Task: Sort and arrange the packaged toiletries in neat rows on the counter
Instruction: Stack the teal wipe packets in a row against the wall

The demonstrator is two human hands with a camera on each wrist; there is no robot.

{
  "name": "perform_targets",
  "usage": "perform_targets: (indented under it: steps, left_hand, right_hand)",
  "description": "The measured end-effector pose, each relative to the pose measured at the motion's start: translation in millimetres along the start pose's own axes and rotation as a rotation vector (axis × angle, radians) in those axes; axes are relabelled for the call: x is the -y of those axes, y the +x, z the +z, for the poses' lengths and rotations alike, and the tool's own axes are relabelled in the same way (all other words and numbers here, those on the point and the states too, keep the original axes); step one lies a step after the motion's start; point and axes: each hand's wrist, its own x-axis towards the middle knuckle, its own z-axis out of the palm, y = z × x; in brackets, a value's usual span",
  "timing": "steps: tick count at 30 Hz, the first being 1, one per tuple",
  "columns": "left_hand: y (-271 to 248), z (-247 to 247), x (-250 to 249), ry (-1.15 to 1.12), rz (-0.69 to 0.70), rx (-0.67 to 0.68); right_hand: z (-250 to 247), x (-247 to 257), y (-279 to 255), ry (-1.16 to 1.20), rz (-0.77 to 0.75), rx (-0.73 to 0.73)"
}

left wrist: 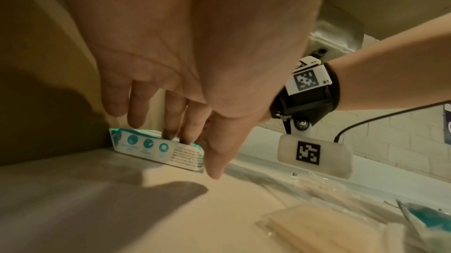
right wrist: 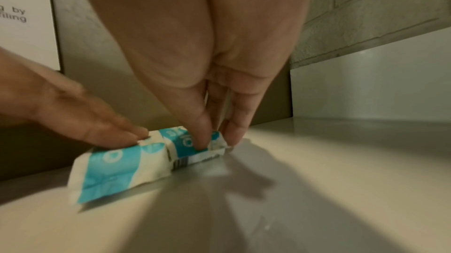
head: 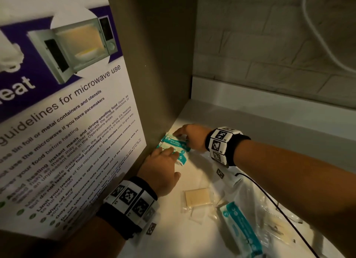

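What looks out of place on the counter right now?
The teal-and-white wipes packets in the corner sit side by side under both hands. Out of line: one more teal-and-white packet lies askew on crumpled clear plastic bags at the near right, and a beige bar in clear wrap lies loose mid-counter.

Poster [head: 57, 122]: "guidelines for microwave use"

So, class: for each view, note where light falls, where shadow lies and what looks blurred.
Head view: light pools on the counter by the wipe packs; walls dim. Left wrist view: left hand casts a dark shadow; foreground packets blurred. Right wrist view: right hand shadows the counter; nearest pack soft.
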Motion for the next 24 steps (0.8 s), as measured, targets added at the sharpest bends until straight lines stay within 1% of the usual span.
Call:
perform_targets:
  steps: [5,14,17,21,23,24]
  left_hand:
    - [-1,-3,0,-0.055,-0.032,-0.002]
    - [0,-7,1,-0.082,-0.041,-0.037]
    - [0,-10,-1,-0.055,-0.025,-0.054]
    - [0,-15,-4,-0.058,-0.033,-0.034]
    - [-3,-16,-5,-0.065,-0.009,-0.057]
    - [-5,-17,-8,-0.101,0.039,-0.095]
  right_hand:
    - [5,-2,4,0.004,0.041,-0.025]
    - [3,3,8,-0.008,0.025,0.006]
    - [3,4,6,-0.020,0.016,0.009]
    - [1,4,1,-0.006,0.023,0.013]
    - [0,4,-6,0.017,0.028,0.011]
    - [-1,3,-13,0.032,0.031,0.000]
